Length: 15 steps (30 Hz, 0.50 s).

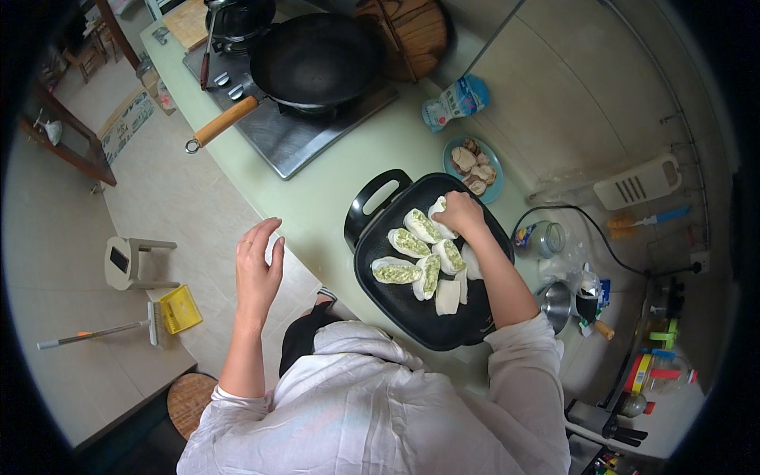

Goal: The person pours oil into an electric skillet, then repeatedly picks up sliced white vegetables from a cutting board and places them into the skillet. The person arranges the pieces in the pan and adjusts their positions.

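My right hand (463, 215) reaches into a black square electric pan (380, 309), its fingers on a white dough roll with green filling (438, 215) near the far right side. Several more filled pieces lie in the pan, among them one at the left (396, 271), cut sides up. Plain white dough pieces (447, 297) lie lower in the pan; my right forearm partly hides that side. Raised to the left of the counter, my left hand (259, 261) is empty, fingers slightly bent and thumb apart.
A black wok (317, 59) with a wooden handle (228, 123) rests on the gas stove. Beyond the pan are a blue plate of browned round pieces (474, 169) and a blue-white pouch (456, 102). A glass jar (547, 238), a power cord (599, 228) and a metal bowl (557, 306) stand at the right.
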Available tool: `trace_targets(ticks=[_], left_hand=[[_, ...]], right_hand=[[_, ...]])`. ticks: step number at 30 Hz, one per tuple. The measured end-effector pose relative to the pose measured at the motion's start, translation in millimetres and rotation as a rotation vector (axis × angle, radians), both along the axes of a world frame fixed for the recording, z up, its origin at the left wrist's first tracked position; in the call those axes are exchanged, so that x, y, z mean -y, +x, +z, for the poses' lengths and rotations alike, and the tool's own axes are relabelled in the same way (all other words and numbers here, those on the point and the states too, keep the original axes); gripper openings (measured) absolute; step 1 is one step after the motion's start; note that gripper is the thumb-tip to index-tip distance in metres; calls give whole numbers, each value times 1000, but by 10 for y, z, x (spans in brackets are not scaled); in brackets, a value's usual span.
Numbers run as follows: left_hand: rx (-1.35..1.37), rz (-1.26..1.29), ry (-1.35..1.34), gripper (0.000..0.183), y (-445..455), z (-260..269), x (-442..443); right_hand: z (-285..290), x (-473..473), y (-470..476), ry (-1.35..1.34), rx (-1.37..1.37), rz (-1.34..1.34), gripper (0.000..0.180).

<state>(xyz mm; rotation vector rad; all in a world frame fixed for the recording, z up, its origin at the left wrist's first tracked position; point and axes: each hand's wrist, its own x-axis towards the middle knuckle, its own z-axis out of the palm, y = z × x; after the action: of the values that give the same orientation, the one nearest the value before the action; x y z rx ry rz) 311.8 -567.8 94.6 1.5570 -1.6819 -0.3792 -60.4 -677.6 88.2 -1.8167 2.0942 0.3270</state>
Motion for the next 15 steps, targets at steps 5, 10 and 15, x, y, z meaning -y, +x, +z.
trace_targets(ticks=[5,10,15], left_hand=[[9,-11,-2,26,-25,8,27],[13,-19,3,26,-65,12,40],[18,-5,-11,25,-34,-20,28]], right_hand=[[23,1,67,7,0,-25,39],[-38,58,89,15,-25,-23,42],[-57,77,87,24,-46,8,43]])
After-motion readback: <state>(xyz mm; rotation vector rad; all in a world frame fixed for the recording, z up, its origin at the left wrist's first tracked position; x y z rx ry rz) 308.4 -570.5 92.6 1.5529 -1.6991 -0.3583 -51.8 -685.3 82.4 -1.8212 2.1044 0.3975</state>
